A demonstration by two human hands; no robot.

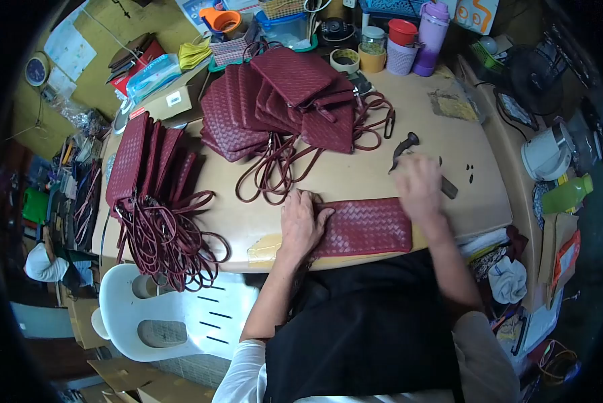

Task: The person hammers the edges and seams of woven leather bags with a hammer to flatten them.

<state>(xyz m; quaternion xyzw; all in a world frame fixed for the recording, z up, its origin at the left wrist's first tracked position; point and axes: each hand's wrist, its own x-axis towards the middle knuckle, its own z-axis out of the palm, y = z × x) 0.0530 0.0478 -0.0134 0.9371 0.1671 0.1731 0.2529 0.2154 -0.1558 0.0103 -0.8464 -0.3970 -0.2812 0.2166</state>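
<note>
Centrally, one flat rectangular pouch of dark red woven material [365,228] lies at the near edge of a smooth tan table [479,205].
The left hand [303,220] grasps the pouch's left end, fingers bent; the right hand [419,185], motion-blurred, is at the far right corner, grip not discernible. A white plastic slotted chair [123,322] adjoins the table at left. Beyond the hands: a dark curved tool [405,146], a row of dark red corded pouches [128,164] at left, a similar heaped pile [234,111] at centre. Far edge: a purple bottle [432,40]. Room: a yellowish wall [157,20], a round clock [36,69], a person in white [51,269] at far left.
</note>
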